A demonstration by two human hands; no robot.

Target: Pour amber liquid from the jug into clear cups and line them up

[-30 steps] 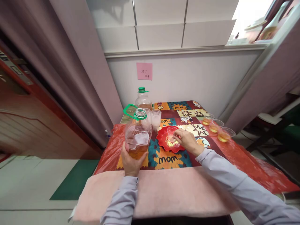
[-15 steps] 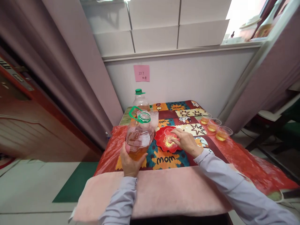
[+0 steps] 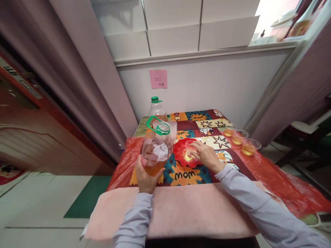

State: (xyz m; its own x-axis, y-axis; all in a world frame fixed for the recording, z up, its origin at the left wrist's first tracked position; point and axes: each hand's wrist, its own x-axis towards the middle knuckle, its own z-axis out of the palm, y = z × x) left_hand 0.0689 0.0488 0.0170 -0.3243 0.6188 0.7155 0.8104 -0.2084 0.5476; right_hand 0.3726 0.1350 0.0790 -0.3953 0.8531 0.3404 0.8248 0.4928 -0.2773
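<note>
My left hand (image 3: 148, 175) is wrapped round the lower part of a large clear plastic jug (image 3: 157, 148), which has a green handle ring and an uncapped mouth. Amber liquid fills its bottom part, and it tilts slightly. My right hand (image 3: 207, 156) closes its fingers on a clear plastic cup (image 3: 190, 144) over a red scalloped plate (image 3: 178, 156) with a gold pattern. Whether the cup rests on the plate, I cannot tell. Behind the jug stand stacked clear cups (image 3: 172, 128), partly hidden.
A second jug (image 3: 157, 110) with a green cap stands at the back left. Three cups of amber liquid (image 3: 248, 148) line the table's right side. Red plastic sheeting (image 3: 124, 155) covers the table sides, and a pink cloth (image 3: 181, 210) lies along the front edge.
The whole view has shifted slightly, so things appear a little further right. Both hands keep their holds on the jug and the cup.
</note>
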